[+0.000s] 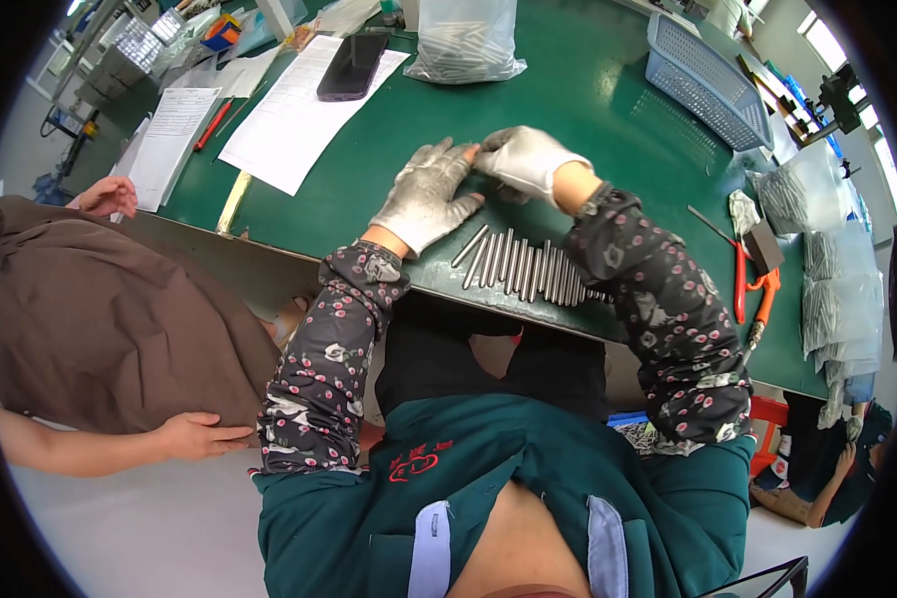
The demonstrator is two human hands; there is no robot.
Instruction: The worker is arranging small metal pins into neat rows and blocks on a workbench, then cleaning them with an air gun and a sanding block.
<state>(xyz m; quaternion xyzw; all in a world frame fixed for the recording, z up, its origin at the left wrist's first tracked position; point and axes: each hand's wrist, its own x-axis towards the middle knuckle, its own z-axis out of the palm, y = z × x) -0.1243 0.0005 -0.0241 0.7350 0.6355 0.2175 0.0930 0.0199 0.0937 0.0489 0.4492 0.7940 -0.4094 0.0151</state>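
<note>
Both my hands wear whitish work gloves and meet over the green table. My left hand (pixel 424 197) lies low over the tabletop, fingers stretched and thumb apart, its bare fingertips nearly touching the other hand. My right hand (pixel 530 161) is bent over with its fingers pressed together; anything within them is hidden beneath the glove. Just below the hands, at the near table edge, a row of slim shiny metal rods (pixel 513 265) lies side by side. The leftmost rod is slanted, and my right sleeve covers the row's right end.
A bag of metal rods (pixel 465 42) stands at the back, beside a phone (pixel 353 68) on paper sheets (pixel 287 135). At right are a blue basket (pixel 706 85), red-handled pliers (pixel 740 284), an orange-handled tool (pixel 765 299) and filled bags (pixel 835 269). A person (pixel 120 319) is close on my left.
</note>
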